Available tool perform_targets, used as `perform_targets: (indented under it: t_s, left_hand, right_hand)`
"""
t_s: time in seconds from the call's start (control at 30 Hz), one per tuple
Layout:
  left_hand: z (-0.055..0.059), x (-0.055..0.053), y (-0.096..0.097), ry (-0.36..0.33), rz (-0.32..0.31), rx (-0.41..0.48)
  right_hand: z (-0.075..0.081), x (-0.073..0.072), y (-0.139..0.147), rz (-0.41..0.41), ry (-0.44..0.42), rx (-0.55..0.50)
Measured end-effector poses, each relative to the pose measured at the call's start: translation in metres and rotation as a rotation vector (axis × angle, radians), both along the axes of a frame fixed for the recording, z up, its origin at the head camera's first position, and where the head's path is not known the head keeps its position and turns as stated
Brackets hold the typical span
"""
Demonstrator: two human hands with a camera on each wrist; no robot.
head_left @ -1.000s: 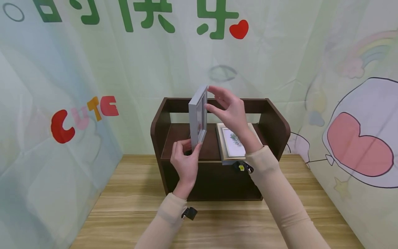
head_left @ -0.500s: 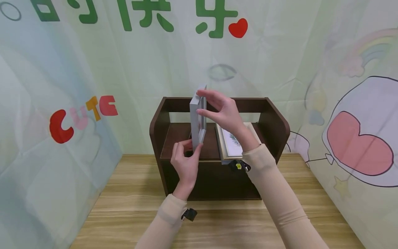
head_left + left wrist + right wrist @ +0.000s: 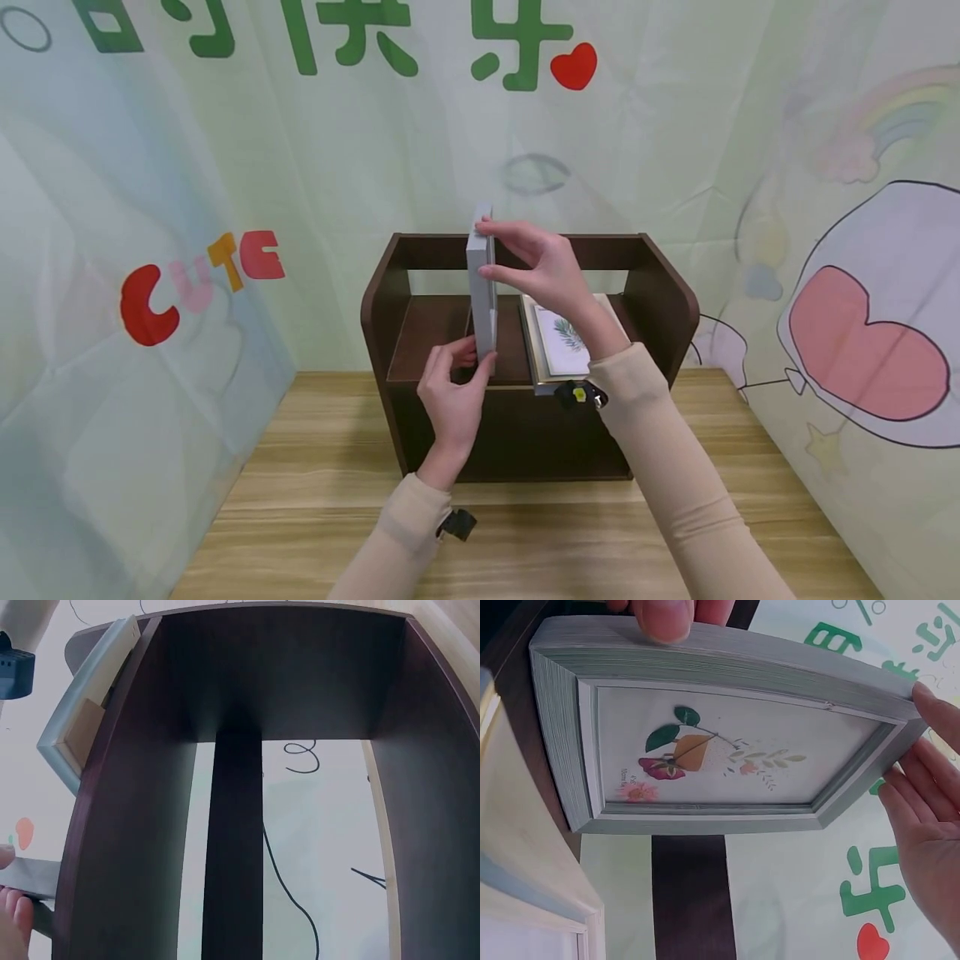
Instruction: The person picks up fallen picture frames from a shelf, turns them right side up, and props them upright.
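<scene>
Two grips share one grey photo frame (image 3: 482,292): the left grip (image 3: 455,404) pinches its lower part between thumb and fingers, and the right grip (image 3: 543,262) pinches its upper near corner. Between them it stands upright over the dark brown shelf (image 3: 517,433), long axis up and down, narrow side toward the head camera, picture facing right; I cannot tell whether its lower end touches the board. The face, nearly hidden from the head, opens out in the right wrist view: leaves and pink flowers (image 3: 705,750). Only the left wrist view looks inside the lower compartment, right of the left grip, showing a bar (image 3: 232,847) across its open back. Below the right grip lie flat frames (image 3: 558,346), overhanging the shelf's near edge.
</scene>
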State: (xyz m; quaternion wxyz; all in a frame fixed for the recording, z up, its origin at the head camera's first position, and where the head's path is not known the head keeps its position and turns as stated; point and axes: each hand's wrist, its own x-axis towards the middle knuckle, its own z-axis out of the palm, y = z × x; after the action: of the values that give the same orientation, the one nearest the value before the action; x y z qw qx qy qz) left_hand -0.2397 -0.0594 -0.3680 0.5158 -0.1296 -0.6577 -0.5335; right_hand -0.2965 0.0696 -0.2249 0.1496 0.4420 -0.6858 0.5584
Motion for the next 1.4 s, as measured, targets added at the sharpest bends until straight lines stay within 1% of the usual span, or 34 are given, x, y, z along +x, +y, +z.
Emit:
perform_targets:
  t_s: [0.1,0.17,0.23,0.37,0.43,0.63,0.8,0.93,1.03,1.17,1.23,1.3,1.4]
  left_hand:
    - [-0.008,-0.006,-0.002,-0.026,-0.017,-0.007]
    - [-0.015,-0.012,-0.003,-0.027,-0.031,-0.013]
    - [-0.019,-0.014,-0.005,-0.034,-0.05,-0.02]
    - [-0.022,-0.014,-0.007,-0.058,-0.097,-0.025]
    - [-0.022,-0.013,-0.008,-0.067,-0.115,-0.029]
    - [-0.022,-0.012,-0.011,-0.08,-0.139,-0.034]
    - [-0.021,-0.01,-0.011,-0.096,-0.137,-0.037]
    - [-0.019,-0.008,-0.011,-0.106,-0.143,-0.039]
    - [-0.011,0.0,-0.011,-0.088,-0.132,-0.042]
    - [0.001,0.009,-0.013,-0.05,-0.086,-0.016]
    - [0.001,0.008,-0.016,-0.044,-0.068,0.007]
    - [-0.003,0.002,-0.02,-0.053,-0.06,0.024]
    - [-0.011,-0.007,-0.026,-0.106,-0.058,0.029]
  right_hand:
    - [-0.001,-0.002,0.001,0.021,0.023,0.001]
    - [-0.001,-0.003,0.002,0.029,0.029,0.005]
    - [-0.001,-0.003,0.003,0.034,0.033,0.012]
    - [-0.001,-0.002,0.006,0.031,0.039,0.024]
    - [-0.001,-0.003,0.007,0.03,0.041,0.023]
    - [0.0,-0.003,0.007,0.05,0.053,0.005]
    - [-0.001,-0.004,0.006,0.063,0.048,0.004]
    - [-0.001,-0.004,0.005,0.058,0.035,0.006]
    - [-0.001,-0.003,0.005,0.048,0.035,0.014]
    - [0.0,-0.002,0.005,0.042,0.04,0.027]
    - [0.0,-0.002,0.005,0.043,0.04,0.029]
    - [0.0,-0.002,0.005,0.043,0.038,0.025]
    - [0.0,-0.002,0.006,0.035,0.035,0.024]
